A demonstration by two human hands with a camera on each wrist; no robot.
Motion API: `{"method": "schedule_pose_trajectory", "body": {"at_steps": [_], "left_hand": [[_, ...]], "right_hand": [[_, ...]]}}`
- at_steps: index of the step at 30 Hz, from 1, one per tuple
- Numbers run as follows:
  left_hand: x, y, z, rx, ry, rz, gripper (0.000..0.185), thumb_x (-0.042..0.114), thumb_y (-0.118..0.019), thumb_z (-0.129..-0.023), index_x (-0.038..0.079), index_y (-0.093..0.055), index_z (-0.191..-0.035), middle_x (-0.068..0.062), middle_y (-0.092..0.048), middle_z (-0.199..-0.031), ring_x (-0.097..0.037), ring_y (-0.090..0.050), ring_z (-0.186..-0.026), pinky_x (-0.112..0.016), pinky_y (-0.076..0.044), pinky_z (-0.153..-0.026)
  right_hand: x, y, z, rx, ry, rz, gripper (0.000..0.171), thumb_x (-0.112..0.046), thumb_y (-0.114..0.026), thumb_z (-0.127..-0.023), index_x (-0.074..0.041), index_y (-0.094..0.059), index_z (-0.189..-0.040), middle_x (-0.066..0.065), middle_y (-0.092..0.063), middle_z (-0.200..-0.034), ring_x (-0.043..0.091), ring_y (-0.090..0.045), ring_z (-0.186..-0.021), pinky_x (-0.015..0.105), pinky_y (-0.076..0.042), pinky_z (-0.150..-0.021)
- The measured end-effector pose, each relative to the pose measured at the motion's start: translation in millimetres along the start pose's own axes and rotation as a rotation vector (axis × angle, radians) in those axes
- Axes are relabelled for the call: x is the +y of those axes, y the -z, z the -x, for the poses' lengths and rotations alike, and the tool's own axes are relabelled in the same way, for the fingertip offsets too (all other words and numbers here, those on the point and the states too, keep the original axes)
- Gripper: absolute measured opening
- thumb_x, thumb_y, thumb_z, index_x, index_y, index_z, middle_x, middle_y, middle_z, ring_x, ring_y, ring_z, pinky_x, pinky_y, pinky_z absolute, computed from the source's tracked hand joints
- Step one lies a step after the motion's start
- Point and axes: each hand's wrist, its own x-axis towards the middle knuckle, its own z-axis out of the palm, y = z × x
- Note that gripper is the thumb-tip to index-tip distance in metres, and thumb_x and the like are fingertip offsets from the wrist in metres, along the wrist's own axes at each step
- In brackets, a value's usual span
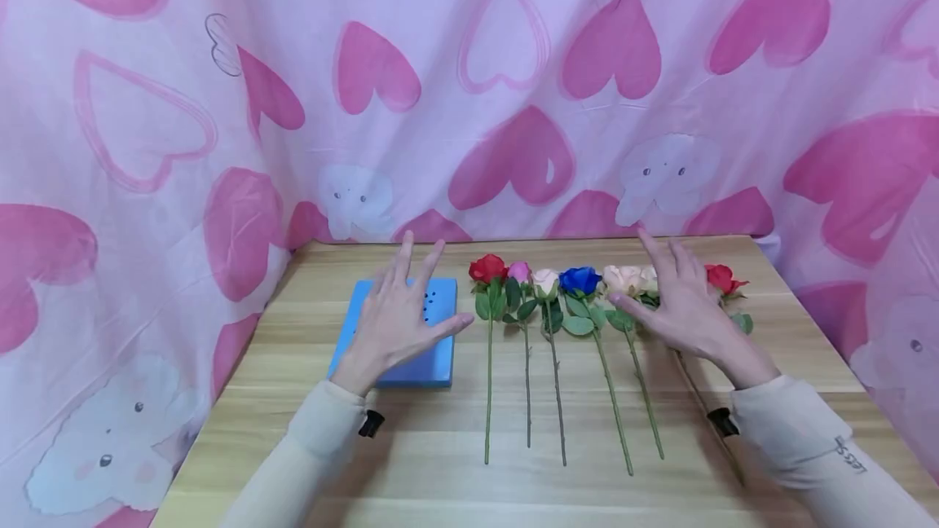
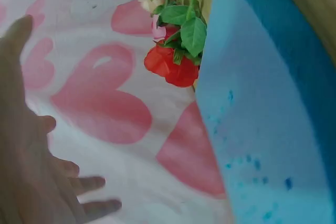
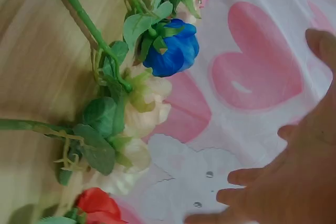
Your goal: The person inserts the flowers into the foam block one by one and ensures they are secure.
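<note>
Both hands hover, fingers spread, holding nothing: left hand (image 1: 399, 318) over blue foam block (image 1: 399, 332), right hand (image 1: 678, 304) over roses (image 1: 557, 292) lying in a row on surface (image 1: 455, 479). No rose stuck in yet.

matt blue foam block (image 1: 399, 341) on smooth pale wood table (image 1: 440, 463); printed cloth backdrop (image 1: 469, 88).

Bright, even, soft light – barely any shadows or glare. Head view sharp. Wrist views blur the near hands (image 2: 37, 156).
</note>
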Motion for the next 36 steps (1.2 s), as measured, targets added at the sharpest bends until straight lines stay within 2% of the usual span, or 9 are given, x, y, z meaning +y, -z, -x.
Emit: {"method": "schedule_pose_trajectory", "body": {"at_steps": [1,4,9,15,17,20,24,29,36], "left_hand": [[-1.8,1.0,-0.5,-0.003,0.01,0.058,0.109,0.093,-0.05,-0.078,0.05,0.004,-0.163,0.005,0.012,-0.174,-0.045,-0.04,-0.146,-0.07,-0.047,-0.101],[-8.8,3.3,1.5,-0.02,0.042,0.222,0.112,0.086,-0.062,-0.079,0.05,0.003,-0.163,0.012,0.011,-0.173,-0.044,-0.048,-0.141,-0.064,-0.058,-0.085],[-19.6,10.4,6.4,0.022,0.075,0.43,0.117,0.071,-0.076,-0.08,0.048,0.002,-0.163,0.014,-0.003,-0.173,-0.032,-0.028,-0.155,-0.074,-0.042,-0.104],[-28.9,17.8,12.4,0.047,0.048,0.583,0.121,0.061,-0.085,-0.077,0.048,-0.002,-0.164,0.005,-0.025,-0.17,-0.028,-0.04,-0.149,-0.061,-0.045,-0.11],[-33.5,19.6,15.2,0.049,0.034,0.588,0.124,0.058,-0.089,-0.074,0.047,-0.003,-0.164,0.004,-0.026,-0.169,-0.028,-0.042,-0.149,-0.057,-0.045,-0.111],[-42.8,21.7,22.0,0.06,0.032,0.561,0.13,0.055,-0.093,-0.07,0.046,-0.004,-0.164,0.002,-0.027,-0.169,-0.029,-0.04,-0.15,-0.056,-0.043,-0.114],[-56.9,24.3,33.6,0.054,0.073,0.504,0.131,0.053,-0.094,-0.069,0.047,-0.004,-0.164,0.002,-0.026,-0.17,-0.03,-0.034,-0.153,-0.066,-0.039,-0.113],[-75.1,20.9,47.1,0.019,0.111,0.409,0.132,0.06,-0.092,-0.068,0.044,-0.003,-0.165,0.001,-0.018,-0.173,-0.034,-0.024,-0.156,-0.077,-0.031,-0.11],[-101.0,1.1,68.2,-0.018,0.154,0.282,0.135,0.075,-0.084,-0.067,0.03,-0.006,-0.168,-0.007,-0.013,-0.174,-0.039,-0.02,-0.157,-0.075,-0.029,-0.113]], "right_hand": [[2,2,0,0.007,0.003,-0.022,0.108,-0.066,-0.065,-0.093,-0.041,0.011,-0.165,0.029,0.003,-0.17,0.062,-0.004,-0.151,0.095,-0.015,-0.093],[7,7,-1,0.002,0.008,-0.103,0.111,-0.06,-0.07,-0.092,-0.04,0.013,-0.164,0.023,-0.003,-0.172,0.058,-0.014,-0.151,0.09,-0.024,-0.098],[13,13,0,0.035,0.0,-0.309,0.114,-0.05,-0.078,-0.091,-0.049,0.011,-0.161,0.008,-0.004,-0.174,0.053,-0.022,-0.152,0.079,-0.033,-0.105],[24,18,6,0.068,-0.017,-0.444,0.116,-0.037,-0.082,-0.091,-0.053,0.01,-0.16,0.007,-0.008,-0.174,0.05,-0.038,-0.146,0.064,-0.041,-0.105],[27,20,8,0.073,-0.019,-0.44,0.116,-0.035,-0.082,-0.091,-0.052,0.009,-0.16,0.009,-0.011,-0.173,0.049,-0.042,-0.144,0.057,-0.044,-0.103],[33,24,11,0.073,-0.025,-0.433,0.116,-0.035,-0.082,-0.091,-0.052,0.009,-0.161,0.012,-0.015,-0.173,0.048,-0.045,-0.142,0.031,-0.052,-0.099],[42,30,18,0.072,-0.038,-0.447,0.116,-0.032,-0.082,-0.091,-0.052,0.008,-0.161,0.014,-0.016,-0.172,0.051,-0.044,-0.141,0.002,-0.041,-0.085],[60,36,32,0.068,-0.083,-0.463,0.115,-0.033,-0.082,-0.091,-0.051,0.007,-0.161,0.016,-0.015,-0.172,0.053,-0.042,-0.141,0.0,-0.042,-0.082],[78,43,48,0.065,-0.099,-0.484,0.109,-0.026,-0.08,-0.094,-0.05,0.001,-0.163,0.024,-0.019,-0.169,0.057,-0.041,-0.138,0.004,-0.048,-0.08]]}}
